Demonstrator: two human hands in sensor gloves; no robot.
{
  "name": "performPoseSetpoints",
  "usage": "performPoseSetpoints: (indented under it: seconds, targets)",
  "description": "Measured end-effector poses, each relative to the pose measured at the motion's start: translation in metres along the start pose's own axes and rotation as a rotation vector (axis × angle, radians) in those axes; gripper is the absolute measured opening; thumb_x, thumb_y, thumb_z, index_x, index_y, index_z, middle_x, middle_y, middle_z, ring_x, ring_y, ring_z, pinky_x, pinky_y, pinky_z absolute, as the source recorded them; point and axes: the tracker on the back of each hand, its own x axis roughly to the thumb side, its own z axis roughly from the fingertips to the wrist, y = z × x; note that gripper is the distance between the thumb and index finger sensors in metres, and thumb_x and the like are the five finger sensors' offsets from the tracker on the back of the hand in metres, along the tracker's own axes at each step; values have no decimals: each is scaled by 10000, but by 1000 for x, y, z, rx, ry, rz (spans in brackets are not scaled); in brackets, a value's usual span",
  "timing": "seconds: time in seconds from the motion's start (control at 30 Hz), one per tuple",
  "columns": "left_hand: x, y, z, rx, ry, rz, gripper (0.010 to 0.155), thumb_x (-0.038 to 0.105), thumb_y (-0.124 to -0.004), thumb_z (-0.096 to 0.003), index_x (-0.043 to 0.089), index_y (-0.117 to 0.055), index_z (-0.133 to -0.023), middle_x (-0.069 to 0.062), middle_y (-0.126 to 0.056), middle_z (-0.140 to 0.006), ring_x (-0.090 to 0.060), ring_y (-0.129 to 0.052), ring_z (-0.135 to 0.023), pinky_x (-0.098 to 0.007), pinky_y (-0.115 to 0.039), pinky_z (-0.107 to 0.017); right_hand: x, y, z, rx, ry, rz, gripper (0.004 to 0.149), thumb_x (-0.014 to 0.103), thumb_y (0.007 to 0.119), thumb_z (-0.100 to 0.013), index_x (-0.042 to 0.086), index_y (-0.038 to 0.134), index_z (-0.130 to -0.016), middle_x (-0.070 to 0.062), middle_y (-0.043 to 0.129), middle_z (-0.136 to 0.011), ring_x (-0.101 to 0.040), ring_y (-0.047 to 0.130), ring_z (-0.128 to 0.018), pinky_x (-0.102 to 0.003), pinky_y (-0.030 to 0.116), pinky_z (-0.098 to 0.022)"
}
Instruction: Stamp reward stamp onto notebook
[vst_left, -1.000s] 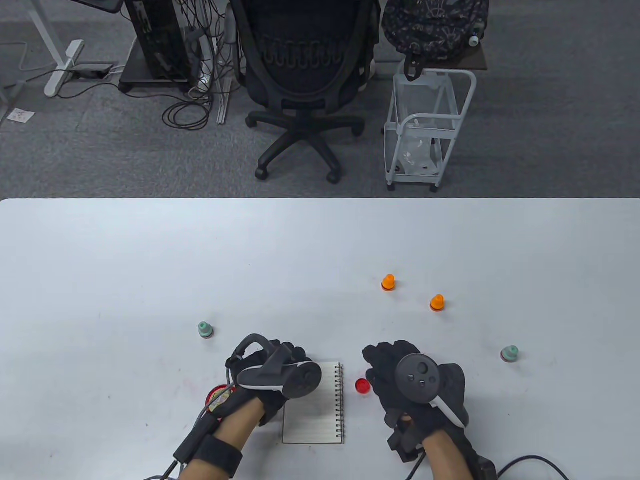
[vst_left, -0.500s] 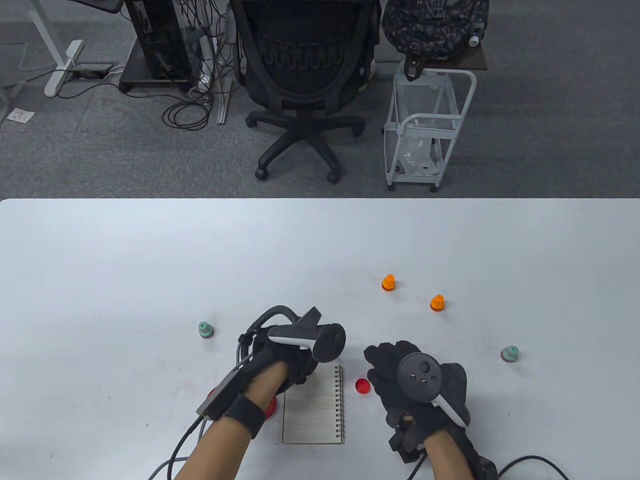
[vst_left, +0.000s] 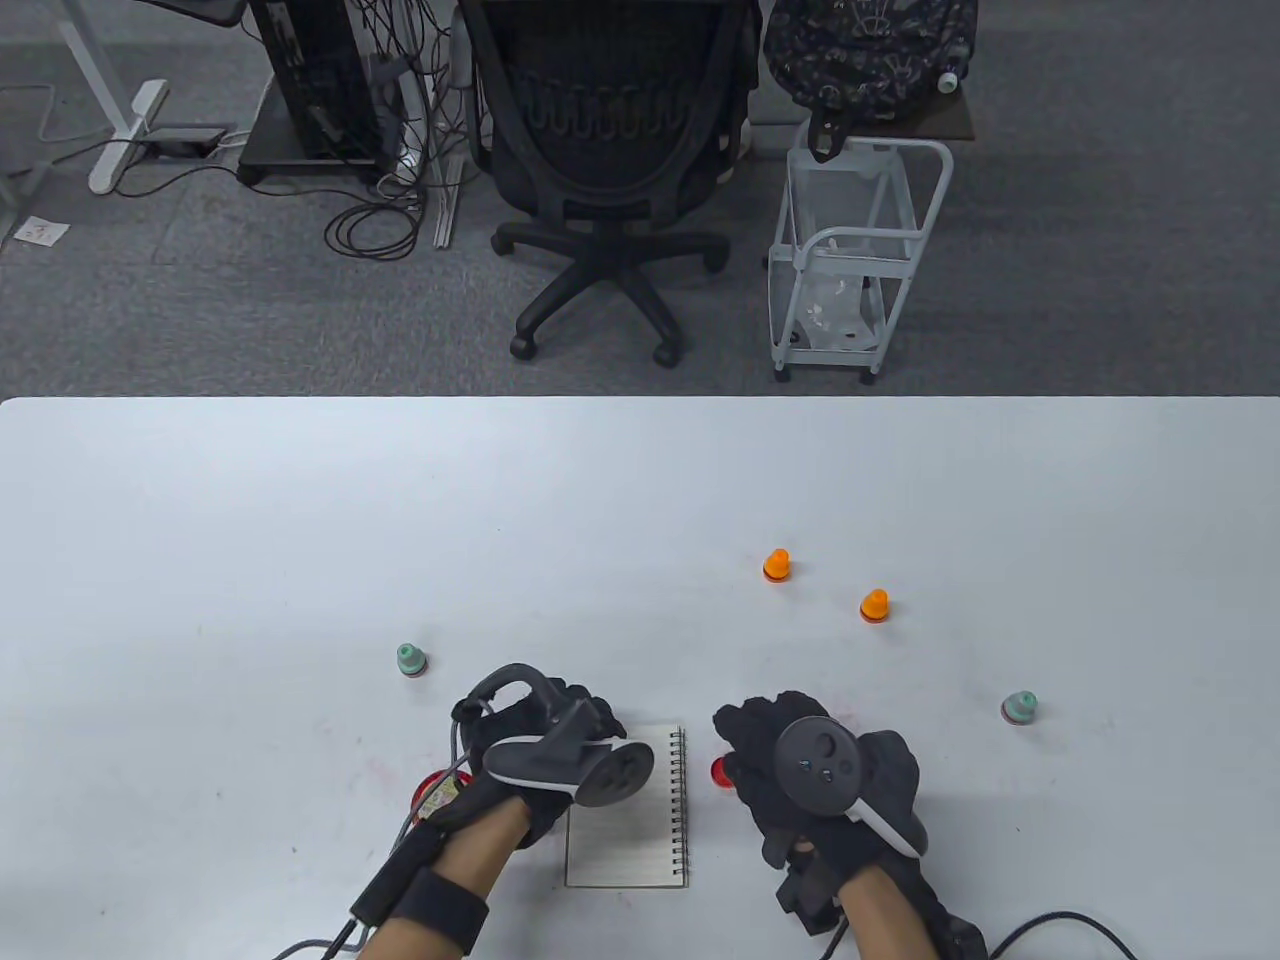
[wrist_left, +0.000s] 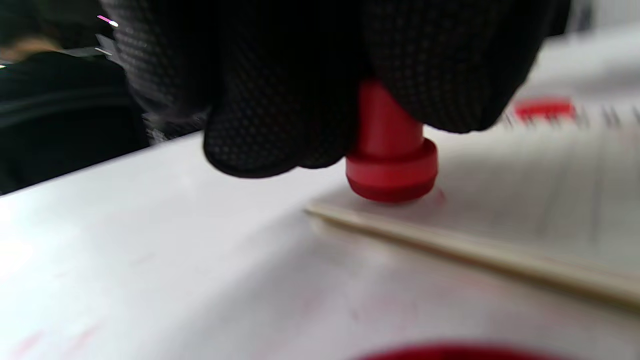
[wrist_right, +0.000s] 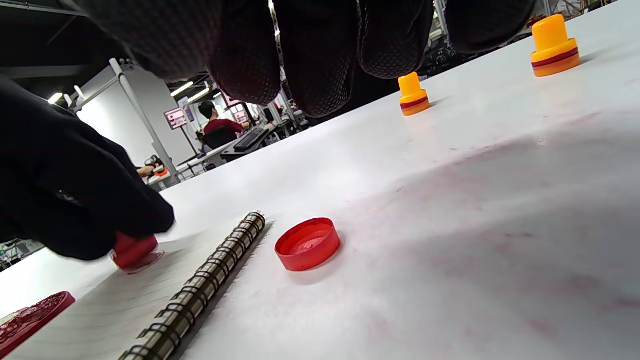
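Note:
A small spiral notebook (vst_left: 630, 835) lies open near the table's front edge. My left hand (vst_left: 548, 722) grips a red reward stamp (wrist_left: 391, 165) and presses its base on the page by the notebook's left edge (wrist_left: 450, 245). The stamp also shows in the right wrist view (wrist_right: 134, 252). In the table view the hand hides the stamp. My right hand (vst_left: 768, 742) hovers palm down right of the notebook, holding nothing, over the stamp's red cap (wrist_right: 307, 243), which lies open side up beside the spiral binding (wrist_right: 200, 292).
A red ink pad (vst_left: 434, 790) lies left of the notebook under my left wrist. Two orange stamps (vst_left: 776, 565) (vst_left: 874, 606) stand farther back on the right. One green stamp (vst_left: 409, 659) stands on the left, another (vst_left: 1019, 707) on the right.
My left hand rose and went forward off the page, then came back down with the stamp onto the notebook. My right hand shifted a little left and partly covers the red cap.

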Motion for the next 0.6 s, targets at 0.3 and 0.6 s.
performPoseSetpoints:
  seconds: [0.3,0.6]
  targets:
    - [-52,33,105,350,264,344,449,329,-867,-456,176,-919,-874,-72,-991,-780,-292,-1018,-559,-481,-834,-503,0,12,-5,34,31,34,603,428,751,-416,295,613,-987,-79,623,-1058,-439,572,-976,-616,575,-669]
    - [-60,0,150,602,355,620,457,344,-859,-473,137,-917,-877,-88,-999,-743,-283,-1016,-508,-477,-837,-469,-1,52,-18,309,132,215,805,511,745,-388,243,354,-1039,-79,380,-1049,-411,378,-964,-567,450,-695]
